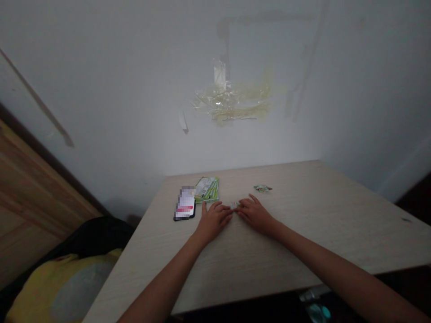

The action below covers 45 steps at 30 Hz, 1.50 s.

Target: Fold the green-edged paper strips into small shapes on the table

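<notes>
A small piece of printed paper (pixel 234 205) lies low over the table between my two hands, mostly hidden by the fingertips. My left hand (pixel 214 219) pinches its left side, with the outer fingers spread over the tabletop. On the other side, my right hand (pixel 255 213) has its fingertips closed on the paper, the little finger sticking out. Behind my left hand is a fanned stack of green-and-white printed sheets (pixel 208 189). Beyond my right hand rests a small folded paper piece (pixel 262 188) with a similar print.
A phone (pixel 185 204) with a lit screen lies left of the stack. The pale wooden table (pixel 296 197) meets a grey wall (pixel 134 89) with old tape on it. A yellow plush item (pixel 37 287) sits below the table's left edge.
</notes>
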Each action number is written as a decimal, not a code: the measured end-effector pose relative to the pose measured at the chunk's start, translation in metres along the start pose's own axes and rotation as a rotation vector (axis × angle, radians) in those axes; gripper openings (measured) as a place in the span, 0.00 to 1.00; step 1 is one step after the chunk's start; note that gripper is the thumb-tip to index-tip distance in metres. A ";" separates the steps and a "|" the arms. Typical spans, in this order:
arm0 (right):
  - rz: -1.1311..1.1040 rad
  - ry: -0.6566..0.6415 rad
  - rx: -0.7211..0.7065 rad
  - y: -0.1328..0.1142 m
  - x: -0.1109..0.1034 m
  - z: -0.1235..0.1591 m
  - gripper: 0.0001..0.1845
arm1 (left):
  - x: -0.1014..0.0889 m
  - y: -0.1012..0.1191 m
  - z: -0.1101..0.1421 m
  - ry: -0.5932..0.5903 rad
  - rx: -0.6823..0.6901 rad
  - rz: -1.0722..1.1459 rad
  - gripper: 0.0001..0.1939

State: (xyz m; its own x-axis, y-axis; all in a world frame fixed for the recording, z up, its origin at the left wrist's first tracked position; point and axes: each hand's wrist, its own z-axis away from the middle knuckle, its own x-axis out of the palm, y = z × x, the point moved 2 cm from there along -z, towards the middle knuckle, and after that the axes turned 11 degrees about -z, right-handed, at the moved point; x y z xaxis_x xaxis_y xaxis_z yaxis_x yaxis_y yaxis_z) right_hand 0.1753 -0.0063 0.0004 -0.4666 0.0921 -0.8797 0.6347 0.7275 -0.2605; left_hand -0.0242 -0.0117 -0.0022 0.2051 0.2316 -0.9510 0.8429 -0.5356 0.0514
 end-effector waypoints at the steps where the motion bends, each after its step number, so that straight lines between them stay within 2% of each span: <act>1: -0.007 -0.003 0.005 0.000 0.000 0.001 0.16 | 0.000 0.000 0.000 0.005 0.002 -0.005 0.15; 13: 0.013 -0.041 0.049 0.000 0.002 -0.002 0.16 | 0.001 0.000 0.000 -0.009 0.003 -0.009 0.15; 28: -0.064 -0.011 0.060 0.002 0.003 -0.002 0.16 | 0.002 0.000 -0.002 -0.004 -0.006 0.032 0.15; 31: -0.179 0.021 0.065 0.010 0.004 -0.001 0.17 | 0.002 0.000 -0.003 0.010 -0.013 0.057 0.15; 35: -0.363 0.160 0.092 0.027 0.007 -0.001 0.18 | 0.001 0.001 -0.004 0.024 -0.003 0.077 0.15; 38: -0.350 0.249 0.148 0.037 0.012 0.000 0.19 | 0.000 0.001 -0.005 0.024 -0.004 0.091 0.15; 45: -0.246 0.212 0.141 0.037 0.019 0.002 0.18 | -0.001 0.003 -0.004 0.028 0.005 0.085 0.14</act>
State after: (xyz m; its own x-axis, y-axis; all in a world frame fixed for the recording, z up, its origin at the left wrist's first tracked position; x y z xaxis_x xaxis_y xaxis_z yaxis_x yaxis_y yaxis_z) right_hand 0.1910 0.0214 -0.0270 -0.7240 0.0752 -0.6857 0.5592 0.6460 -0.5196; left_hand -0.0204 -0.0107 0.0004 0.2895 0.2080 -0.9343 0.8193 -0.5585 0.1295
